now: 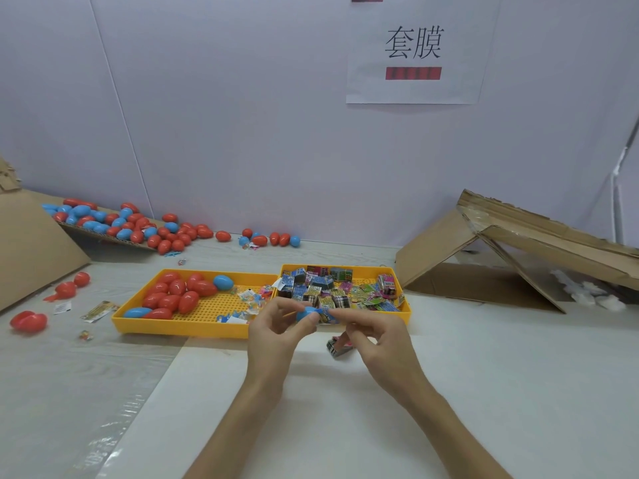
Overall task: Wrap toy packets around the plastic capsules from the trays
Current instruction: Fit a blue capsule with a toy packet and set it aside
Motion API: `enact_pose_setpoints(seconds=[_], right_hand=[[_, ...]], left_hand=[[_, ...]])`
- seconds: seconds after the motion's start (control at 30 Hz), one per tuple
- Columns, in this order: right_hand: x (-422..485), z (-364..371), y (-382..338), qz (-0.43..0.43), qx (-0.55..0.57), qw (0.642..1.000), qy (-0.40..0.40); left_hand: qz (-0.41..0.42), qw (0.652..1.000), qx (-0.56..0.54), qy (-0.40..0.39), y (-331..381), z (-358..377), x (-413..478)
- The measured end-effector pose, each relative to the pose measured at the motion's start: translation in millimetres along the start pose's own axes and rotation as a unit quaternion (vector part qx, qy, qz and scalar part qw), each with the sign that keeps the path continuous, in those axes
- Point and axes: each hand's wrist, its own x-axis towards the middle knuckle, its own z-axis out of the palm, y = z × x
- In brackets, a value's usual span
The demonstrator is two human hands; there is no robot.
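Two trays (179, 328), white table (466, 382), wall (242, 133), left hand (273, 337) gripping capsule (305, 314), right hand (377, 340) pinching packet (326, 318)

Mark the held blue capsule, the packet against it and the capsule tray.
blue capsule (303, 314), head view, its bare left end.
packet (325, 318), head view, its printed face.
capsule tray (179, 326), head view, front wall.

Both hands (276, 331) (375, 335) pinch blue capsule (306, 314) with packet (326, 318) before yellow trays (179, 324).

The left hand (273, 335) half hides the blue capsule (305, 312).
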Motion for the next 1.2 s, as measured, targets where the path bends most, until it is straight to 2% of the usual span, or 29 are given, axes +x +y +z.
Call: enact_pose_setpoints(seconds=[0.2,0.43,0.63,0.9,1.2], right_hand=[[-1.6,1.2,1.2,-0.012,0.000,1.000,-0.001],[2.1,-5.3,3.3,-0.011,0.037,0.998,0.041],[3.1,-0.5,5.4,-0.020,0.004,0.999,0.038],[3.8,1.3,8.0,-0.115,-0.105,0.987,0.026],[5.4,0.5,13.6,-0.116,-0.130,0.985,0.001]], left_hand=[[-0.017,1.000,-0.011,0.020,-0.7,-0.3,1.4],[-0.044,0.997,-0.048,0.049,-0.8,-2.6,2.6],[-0.042,0.998,-0.043,0.037,0.3,-1.6,1.5],[-0.056,0.996,-0.055,-0.033,4.3,0.0,-2.2],[-0.067,0.995,-0.066,-0.038,4.2,-0.7,-2.5]])
